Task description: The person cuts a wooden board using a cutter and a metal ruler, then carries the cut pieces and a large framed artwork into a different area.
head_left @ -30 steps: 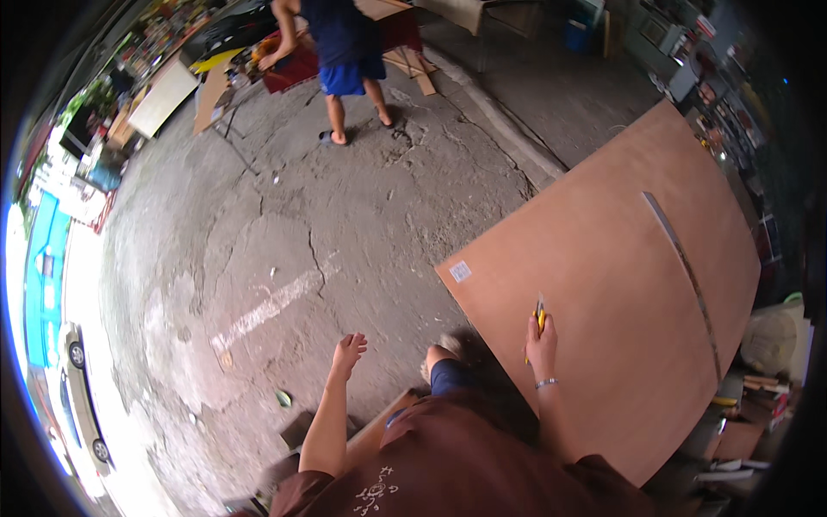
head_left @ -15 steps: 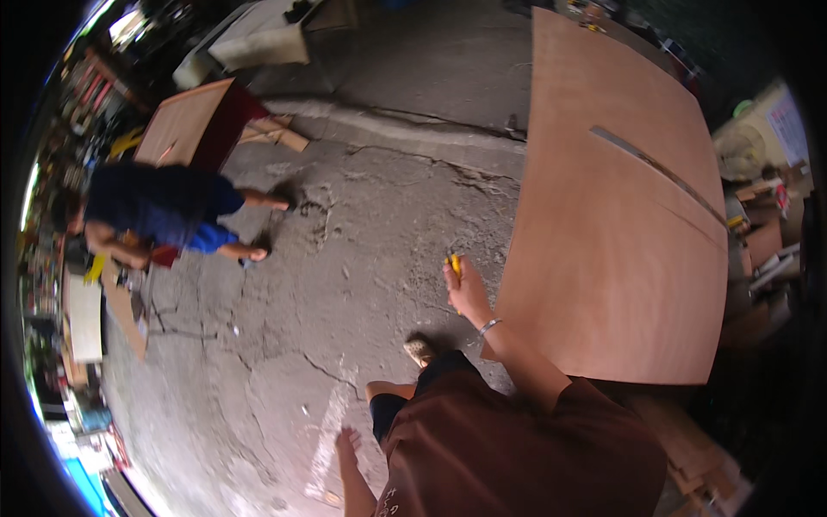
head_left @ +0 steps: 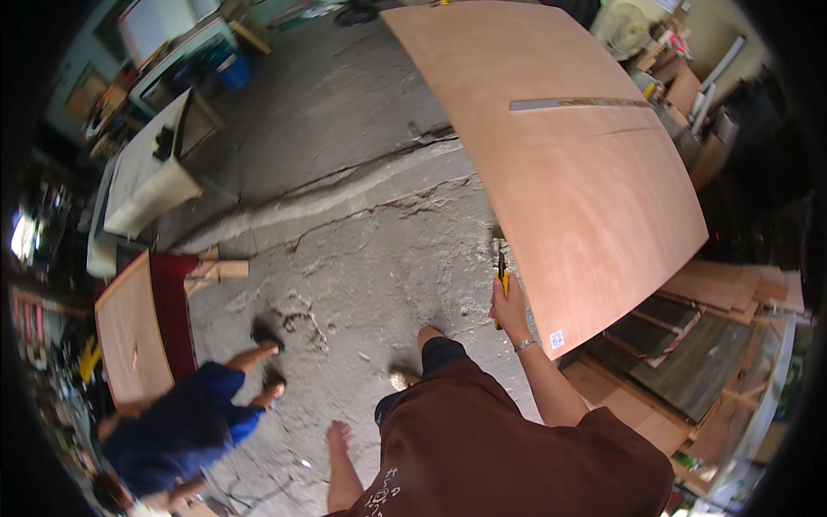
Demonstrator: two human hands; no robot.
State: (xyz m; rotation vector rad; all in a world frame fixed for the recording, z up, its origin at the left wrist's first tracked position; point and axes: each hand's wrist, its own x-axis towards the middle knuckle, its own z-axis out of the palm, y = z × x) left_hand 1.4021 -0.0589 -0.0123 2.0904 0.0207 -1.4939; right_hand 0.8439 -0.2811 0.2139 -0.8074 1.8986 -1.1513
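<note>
My right hand (head_left: 510,312) is closed around a yellow and black utility knife (head_left: 505,277), its dark end pointing away from me. This hand is beside the left edge of a large plywood sheet (head_left: 594,185), which lies raised off the floor on my right. Across the sheet's far part rests a long metal straightedge (head_left: 581,104). A small printed label (head_left: 556,339) sticks to its near corner. Low at my left side hangs my left hand (head_left: 340,435), empty, with its fingers loosely apart.
Another person (head_left: 177,426) in dark blue stands at the lower left, beside a red-sided wooden box (head_left: 133,332). Wood pieces (head_left: 715,289) and framed panels pile up at the right. Cracked concrete floor (head_left: 345,284) has a raised ledge (head_left: 345,194). A covered table (head_left: 151,177) stands far left.
My view has turned right, so the other person and the box now appear lower at the left. My right hand, still holding the knife, is nearer the plywood's near corner.
</note>
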